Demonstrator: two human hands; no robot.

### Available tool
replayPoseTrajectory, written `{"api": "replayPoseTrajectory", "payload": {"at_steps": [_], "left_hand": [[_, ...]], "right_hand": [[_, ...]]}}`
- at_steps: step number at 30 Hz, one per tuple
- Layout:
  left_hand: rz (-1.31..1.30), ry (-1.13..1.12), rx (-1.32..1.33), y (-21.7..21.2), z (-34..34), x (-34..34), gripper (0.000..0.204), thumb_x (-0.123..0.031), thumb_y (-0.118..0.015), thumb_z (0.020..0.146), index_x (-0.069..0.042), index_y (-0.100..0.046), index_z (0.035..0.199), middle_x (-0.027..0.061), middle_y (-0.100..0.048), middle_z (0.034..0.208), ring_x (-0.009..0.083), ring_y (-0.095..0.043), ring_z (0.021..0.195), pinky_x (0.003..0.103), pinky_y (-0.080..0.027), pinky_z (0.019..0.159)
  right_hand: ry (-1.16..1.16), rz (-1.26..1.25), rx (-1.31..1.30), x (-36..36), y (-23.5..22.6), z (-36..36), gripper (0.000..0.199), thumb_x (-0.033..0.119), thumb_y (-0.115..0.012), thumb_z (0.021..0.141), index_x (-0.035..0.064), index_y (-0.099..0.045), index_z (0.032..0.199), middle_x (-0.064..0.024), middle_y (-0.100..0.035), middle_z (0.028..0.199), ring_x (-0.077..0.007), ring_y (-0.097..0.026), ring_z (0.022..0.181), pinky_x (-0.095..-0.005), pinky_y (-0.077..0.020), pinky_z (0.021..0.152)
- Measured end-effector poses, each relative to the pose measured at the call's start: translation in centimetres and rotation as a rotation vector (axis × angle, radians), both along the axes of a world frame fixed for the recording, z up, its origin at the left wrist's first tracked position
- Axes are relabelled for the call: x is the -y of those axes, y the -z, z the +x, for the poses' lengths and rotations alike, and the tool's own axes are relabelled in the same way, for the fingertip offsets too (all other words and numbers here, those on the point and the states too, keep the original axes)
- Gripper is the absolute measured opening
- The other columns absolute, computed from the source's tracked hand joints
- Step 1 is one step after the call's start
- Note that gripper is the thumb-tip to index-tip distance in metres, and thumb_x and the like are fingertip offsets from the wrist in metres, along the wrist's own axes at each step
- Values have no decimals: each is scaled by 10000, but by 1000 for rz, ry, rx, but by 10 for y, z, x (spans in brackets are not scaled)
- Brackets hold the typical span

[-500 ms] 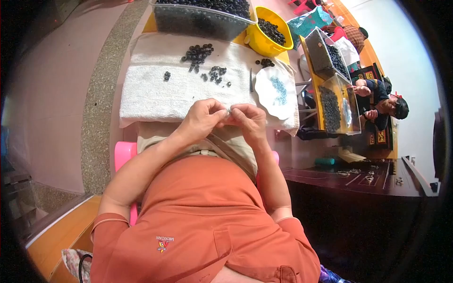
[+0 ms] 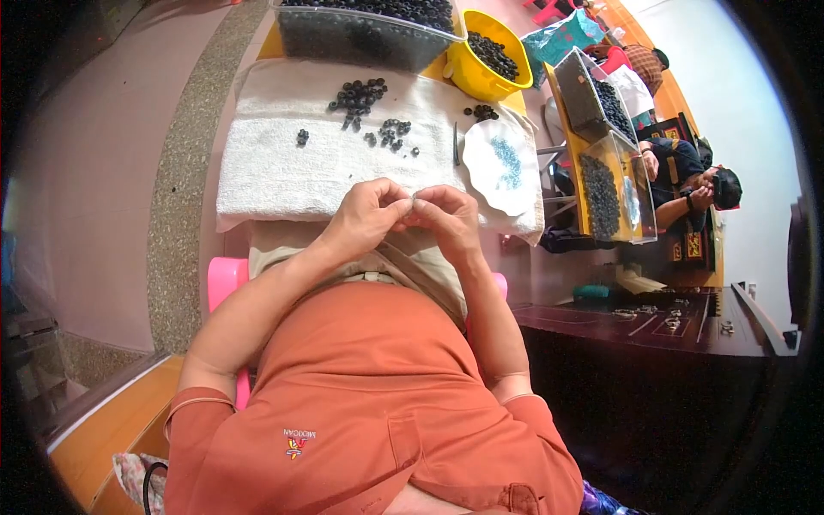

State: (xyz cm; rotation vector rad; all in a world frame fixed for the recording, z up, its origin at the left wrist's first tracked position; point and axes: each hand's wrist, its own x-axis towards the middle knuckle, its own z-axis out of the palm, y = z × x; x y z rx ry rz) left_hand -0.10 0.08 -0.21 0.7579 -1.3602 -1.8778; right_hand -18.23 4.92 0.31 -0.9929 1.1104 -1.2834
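At the near edge of the white towel (image 2: 266, 176), my left hand (image 2: 369, 219) and my right hand (image 2: 448, 221) meet fingertip to fingertip. Both are closed in a pinch on a tiny pale thing between them, too small to make out. Beyond them on the towel lie loose small black round pieces (image 2: 356, 99), with a nearer cluster of black pieces (image 2: 393, 133) and a small group of black pieces (image 2: 302, 137) to the left. A white scalloped plate (image 2: 485, 184) of tiny pale-blue bits (image 2: 506, 163) sits to the right, beside a thin dark tool (image 2: 456, 144).
A clear bin (image 2: 360, 47) of black pieces and a yellow bucket (image 2: 468, 73) stand at the far side. To the right, a clear box (image 2: 631, 219) and a grey bin (image 2: 579, 99) hold more. Another person (image 2: 682, 172) sits beyond them. A dark table (image 2: 584, 324) is at lower right.
My hands have barely moved and stay pinched together; the right has shifted slightly left. The other person at right has raised one hand toward their head.
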Motion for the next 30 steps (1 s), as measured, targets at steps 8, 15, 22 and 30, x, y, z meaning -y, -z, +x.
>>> {"api": "replayPoseTrajectory", "payload": {"at_steps": [8,15,22,30], "left_hand": [[35,-9,30,-1,-1,0,133,-124,-615,956,5,-622,989,19,-638,838,62,-588,682,204,-491,579],[131,20,-24,-4,1,1,140,-135,-621,957,-2,-622,1000,17,-640,842,67,-603,673,199,-501,580],[184,48,-60,-1,1,3,161,-153,-626,959,0,-624,1008,25,-650,874,75,-630,731,204,-538,631],[197,45,-78,-7,0,0,142,-110,-607,954,30,-628,965,51,-642,904,104,-621,770,239,-560,684]], "right_hand": [[21,-388,-364,-2,-5,4,118,-112,-631,838,-44,-629,935,-77,-670,903,-146,-644,774,-265,-544,680],[76,-662,-884,0,-12,4,121,-102,-657,811,-36,-631,908,-94,-642,941,-113,-614,816,-243,-497,639],[-8,-383,-428,-2,0,-2,77,-95,-613,876,-70,-630,947,-92,-632,959,-136,-634,853,-259,-565,733],[17,-136,-305,-4,-4,-2,161,-4,-607,935,-82,-614,1076,-97,-673,902,-169,-692,813,-297,-593,744]]}}
